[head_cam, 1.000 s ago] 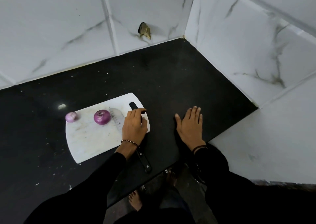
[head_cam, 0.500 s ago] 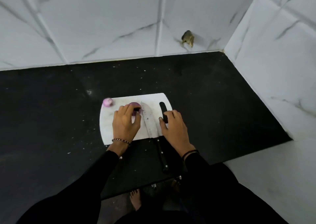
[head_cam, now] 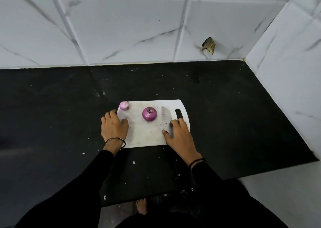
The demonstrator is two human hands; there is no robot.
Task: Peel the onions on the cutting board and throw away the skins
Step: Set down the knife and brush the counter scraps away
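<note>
A white cutting board [head_cam: 147, 137] lies on the black counter. On it sits a large purple onion [head_cam: 149, 114] in its skin, with a small pale purple onion [head_cam: 124, 105] at the far left corner. A knife lies with its blade [head_cam: 165, 116] on the board's right part. My left hand [head_cam: 113, 126] holds the board's left edge, with the thumb on top and the fingers bent over the side. My right hand [head_cam: 179, 134] rests flat on the board's right side, over the knife, thumb on the blade. Neither hand touches an onion.
The black counter [head_cam: 225, 114] meets white marble-tiled walls at the back and right. A broken hole [head_cam: 209, 45] shows in the back wall. The knife's dark handle [head_cam: 176, 168] sticks out past the board toward me. Small white specks dot the counter.
My left hand has left the large onion and moved to the board's left edge. My right hand has stayed on the board's right side, over the knife. The large onion now shows uncovered.
</note>
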